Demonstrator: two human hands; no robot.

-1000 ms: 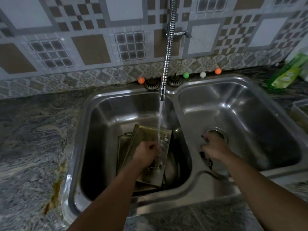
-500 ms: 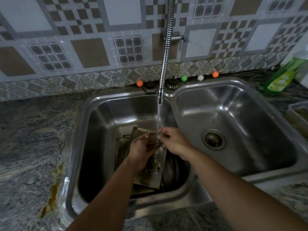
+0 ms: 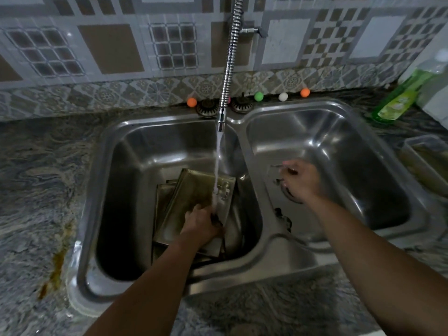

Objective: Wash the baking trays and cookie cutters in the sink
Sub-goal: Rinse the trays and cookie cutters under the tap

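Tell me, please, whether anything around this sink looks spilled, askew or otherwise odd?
One thing stands out: a brownish, rust-coloured stain runs down the stone countertop beside the left basin's front corner. The baking trays lean in an uneven stack under the running water, which suits washing.

Glossy steel sink (image 3: pixel 266 260), dull metal baking trays (image 3: pixel 191 192).

txt: none legible | green bottle (image 3: pixel 400 98) label blurred (too soft)
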